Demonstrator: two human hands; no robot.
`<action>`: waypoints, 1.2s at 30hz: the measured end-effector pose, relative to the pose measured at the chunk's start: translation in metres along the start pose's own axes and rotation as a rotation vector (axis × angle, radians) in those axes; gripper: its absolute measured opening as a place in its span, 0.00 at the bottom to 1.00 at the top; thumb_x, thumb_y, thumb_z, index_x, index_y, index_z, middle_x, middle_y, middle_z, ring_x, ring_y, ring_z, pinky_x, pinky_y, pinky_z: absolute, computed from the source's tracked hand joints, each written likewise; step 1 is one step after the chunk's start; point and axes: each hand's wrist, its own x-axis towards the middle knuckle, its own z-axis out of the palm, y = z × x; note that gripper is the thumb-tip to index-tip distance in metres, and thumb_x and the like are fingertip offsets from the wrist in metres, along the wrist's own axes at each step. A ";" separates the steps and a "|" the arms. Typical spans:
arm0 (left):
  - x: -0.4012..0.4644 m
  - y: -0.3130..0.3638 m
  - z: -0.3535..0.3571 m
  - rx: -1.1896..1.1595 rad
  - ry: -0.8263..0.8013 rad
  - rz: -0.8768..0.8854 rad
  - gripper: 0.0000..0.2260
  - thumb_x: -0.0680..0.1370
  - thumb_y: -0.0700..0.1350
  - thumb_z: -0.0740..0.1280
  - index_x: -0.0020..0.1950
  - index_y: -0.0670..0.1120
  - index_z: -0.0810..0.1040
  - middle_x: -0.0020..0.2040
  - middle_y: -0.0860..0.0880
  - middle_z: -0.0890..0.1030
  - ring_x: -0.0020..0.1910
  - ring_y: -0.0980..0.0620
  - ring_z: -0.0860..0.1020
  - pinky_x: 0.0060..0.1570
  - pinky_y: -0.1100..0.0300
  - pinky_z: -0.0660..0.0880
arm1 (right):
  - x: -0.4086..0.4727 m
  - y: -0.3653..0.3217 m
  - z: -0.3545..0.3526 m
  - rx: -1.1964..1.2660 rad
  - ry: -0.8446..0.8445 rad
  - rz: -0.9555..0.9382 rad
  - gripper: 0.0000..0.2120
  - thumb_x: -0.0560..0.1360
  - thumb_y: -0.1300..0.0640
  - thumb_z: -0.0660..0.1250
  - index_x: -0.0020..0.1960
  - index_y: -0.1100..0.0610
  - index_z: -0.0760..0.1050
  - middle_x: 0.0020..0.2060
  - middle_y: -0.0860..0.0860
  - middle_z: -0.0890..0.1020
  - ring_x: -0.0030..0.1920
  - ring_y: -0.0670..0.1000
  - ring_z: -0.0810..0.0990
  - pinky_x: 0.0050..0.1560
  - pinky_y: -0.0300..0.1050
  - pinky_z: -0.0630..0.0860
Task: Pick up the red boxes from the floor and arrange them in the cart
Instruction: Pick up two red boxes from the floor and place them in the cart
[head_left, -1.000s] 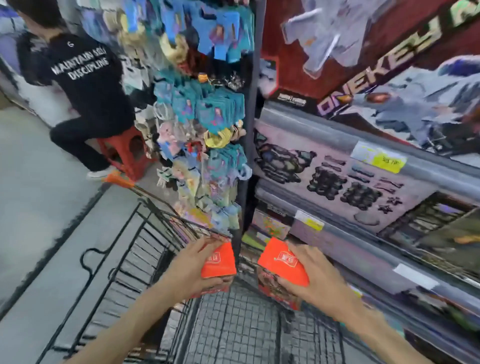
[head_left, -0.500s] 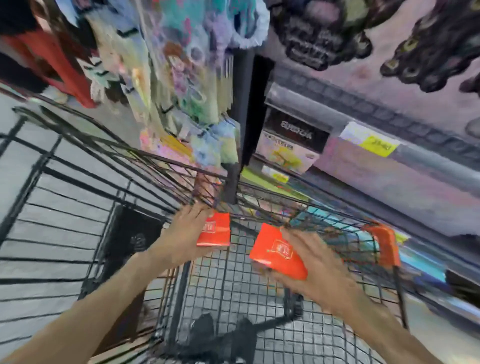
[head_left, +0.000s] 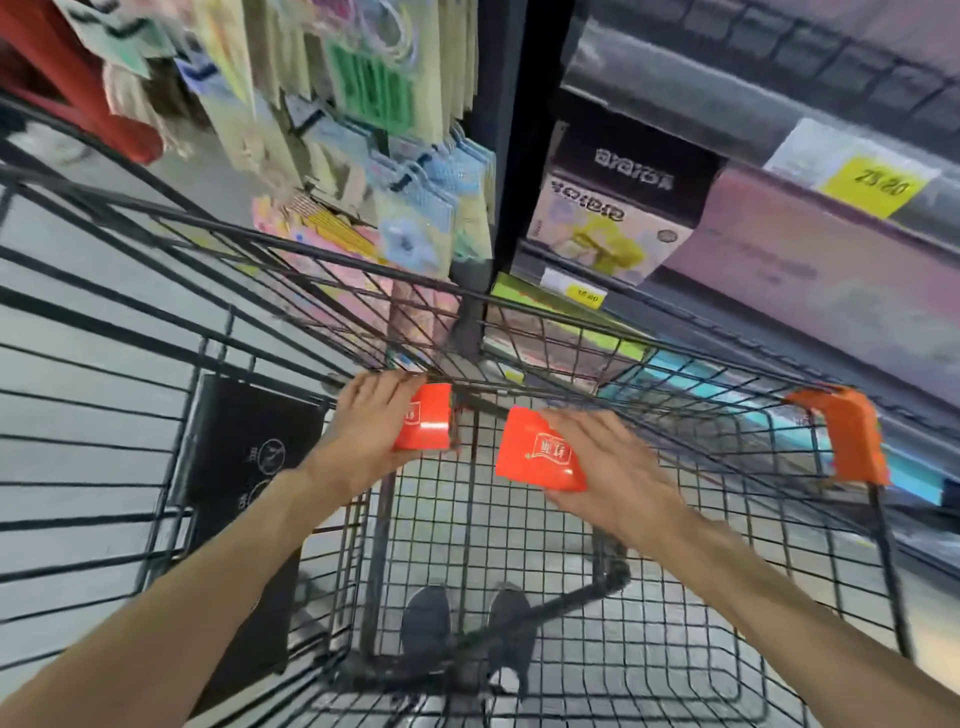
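I look down into a black wire cart (head_left: 675, 343) with an orange corner cap (head_left: 841, 431). My left hand (head_left: 363, 436) grips one small red box (head_left: 428, 423) at the far left corner of the basket, just under the rim. My right hand (head_left: 602, 467) holds a second red box (head_left: 535, 457) with a white label, tilted, above the wire floor in the basket's middle. The two boxes are apart. Both forearms reach in over the near rim.
A folded wire flap and black panel (head_left: 244, 467) lie left of the basket. Hanging packets (head_left: 395, 171) and a dark post (head_left: 493, 171) stand beyond the cart. Shelves with boxed goods (head_left: 613, 223) and yellow price tags (head_left: 872, 187) run along the right. My shoes (head_left: 467, 623) show through the mesh.
The view has tipped further down into the cart. Both hands with their boxes have sunk from rim height into the basket, the left one toward the far corner.
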 end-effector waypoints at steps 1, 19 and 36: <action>0.000 -0.001 0.001 0.014 0.010 0.016 0.42 0.73 0.56 0.75 0.80 0.48 0.56 0.74 0.46 0.66 0.74 0.44 0.64 0.78 0.44 0.54 | 0.007 -0.004 0.000 -0.012 0.001 0.003 0.45 0.74 0.39 0.71 0.82 0.45 0.50 0.78 0.45 0.63 0.75 0.50 0.60 0.76 0.55 0.60; 0.005 -0.016 0.004 -0.041 0.102 0.003 0.41 0.73 0.46 0.76 0.81 0.49 0.56 0.74 0.42 0.62 0.74 0.41 0.61 0.76 0.45 0.61 | 0.069 -0.054 0.030 -0.091 0.069 -0.017 0.42 0.76 0.53 0.73 0.82 0.52 0.51 0.78 0.49 0.52 0.79 0.53 0.51 0.54 0.62 0.81; -0.011 -0.011 -0.012 0.010 0.051 0.026 0.40 0.76 0.50 0.73 0.81 0.49 0.54 0.78 0.45 0.61 0.79 0.42 0.57 0.79 0.44 0.56 | 0.051 -0.059 0.026 -0.201 0.033 -0.027 0.38 0.81 0.61 0.66 0.83 0.52 0.47 0.83 0.51 0.42 0.83 0.57 0.40 0.68 0.63 0.73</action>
